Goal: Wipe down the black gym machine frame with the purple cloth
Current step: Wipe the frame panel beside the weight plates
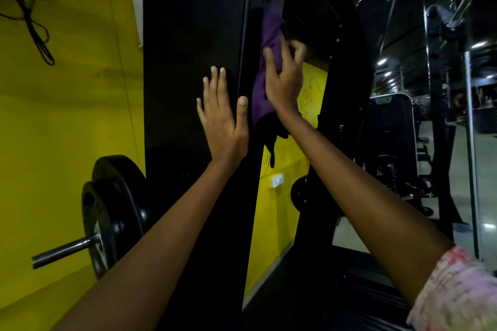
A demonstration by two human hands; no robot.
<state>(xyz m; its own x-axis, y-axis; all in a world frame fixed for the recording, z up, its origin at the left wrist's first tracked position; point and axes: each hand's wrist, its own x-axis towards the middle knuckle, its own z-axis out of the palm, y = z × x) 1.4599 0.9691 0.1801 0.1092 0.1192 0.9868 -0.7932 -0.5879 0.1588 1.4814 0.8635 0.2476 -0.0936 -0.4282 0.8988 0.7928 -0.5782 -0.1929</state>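
Left hand (222, 118) flat, fingers straight, against black frame (191, 67). Right hand (282, 75) grips purple cloth (265, 83), pressing it on frame's inner edge. Yellow wall (67, 105) behind.

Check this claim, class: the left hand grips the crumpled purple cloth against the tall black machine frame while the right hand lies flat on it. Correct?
Hands swapped. The head view shows the right hand gripping the crumpled purple cloth; the left hand lies flat on the tall black machine frame.
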